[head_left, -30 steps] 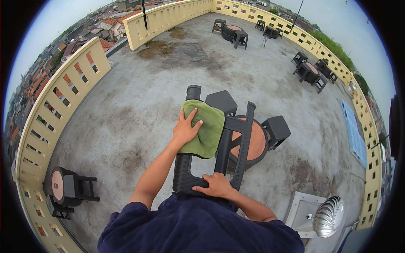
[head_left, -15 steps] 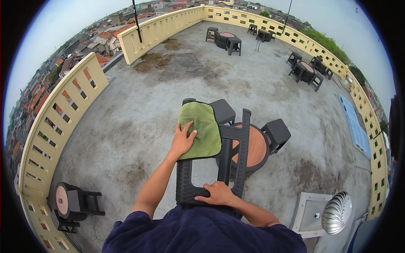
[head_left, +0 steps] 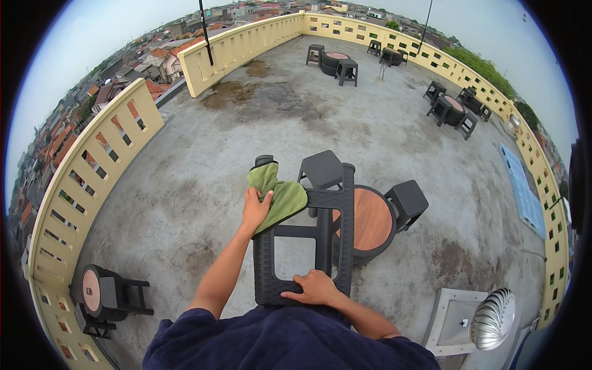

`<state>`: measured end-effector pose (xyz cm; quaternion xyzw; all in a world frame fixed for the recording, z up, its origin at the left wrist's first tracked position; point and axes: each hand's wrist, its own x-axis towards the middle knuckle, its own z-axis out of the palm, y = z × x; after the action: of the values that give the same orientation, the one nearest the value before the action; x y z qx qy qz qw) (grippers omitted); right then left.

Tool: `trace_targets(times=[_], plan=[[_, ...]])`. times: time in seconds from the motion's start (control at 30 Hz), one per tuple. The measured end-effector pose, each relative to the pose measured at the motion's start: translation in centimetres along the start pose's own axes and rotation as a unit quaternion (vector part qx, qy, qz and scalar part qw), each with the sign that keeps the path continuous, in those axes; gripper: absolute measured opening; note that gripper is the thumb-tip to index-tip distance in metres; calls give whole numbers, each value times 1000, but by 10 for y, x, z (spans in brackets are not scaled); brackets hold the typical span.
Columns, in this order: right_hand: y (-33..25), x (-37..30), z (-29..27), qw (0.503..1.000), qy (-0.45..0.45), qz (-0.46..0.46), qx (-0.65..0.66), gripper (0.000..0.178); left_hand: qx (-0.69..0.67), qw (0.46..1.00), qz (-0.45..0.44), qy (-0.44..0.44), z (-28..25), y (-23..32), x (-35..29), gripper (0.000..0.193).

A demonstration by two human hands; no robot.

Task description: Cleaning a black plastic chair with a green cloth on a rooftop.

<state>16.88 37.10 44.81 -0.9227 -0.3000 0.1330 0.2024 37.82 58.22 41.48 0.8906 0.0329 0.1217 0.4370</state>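
Note:
A black plastic stool (head_left: 264, 271) is tipped up against my body, its legs pointing away from me. My left hand (head_left: 253, 213) is closed on a green cloth (head_left: 288, 198) with dark edging. The cloth is bunched around the stool's left leg, and part of it hangs over toward the crossbar. My left fingers are partly hidden by the folds. At the stool's near end, my right hand (head_left: 316, 287) grips the frame, fingers over the edge and thumb pointing left.
Just beyond stands a round table (head_left: 373, 216) with a wood-coloured top, flanked by two black stools (head_left: 320, 169). A metal roof ventilator (head_left: 492, 320) is at lower right. Another small table (head_left: 91, 288) with stools stands at lower left. Yellow parapet walls (head_left: 240, 52) border the concrete roof.
My left hand has gone from lying on the spread cloth to clasping it around the leg, shifting slightly left. The cloth is now bunched. My right hand keeps its hold.

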Motion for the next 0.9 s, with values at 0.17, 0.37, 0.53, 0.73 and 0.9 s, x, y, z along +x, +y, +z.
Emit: trace_targets(times=[0.17, 0.37, 0.53, 0.73, 0.9], plan=[[7, -4, -4, 999, -21, 24, 10, 76, -60, 997, -31, -47, 14, 1, -52, 42], [6, 4, -18, 999, -32, -16, 5, 74, 170, 980, 101, -10, 4, 38, 39, 64], [8, 1, -13, 998, 20, -61, 3, 70, 44, 998, 41, 12, -11, -1, 80, 68], [37, -18, -13, 995, 91, -15, 43, 68, -83, 995, 10, -60, 22, 25, -36, 76], [69, -45, -21, 993, 100, 19, 65, 67, -32, 993, 32, -110, 35, 69, -127, 81]])
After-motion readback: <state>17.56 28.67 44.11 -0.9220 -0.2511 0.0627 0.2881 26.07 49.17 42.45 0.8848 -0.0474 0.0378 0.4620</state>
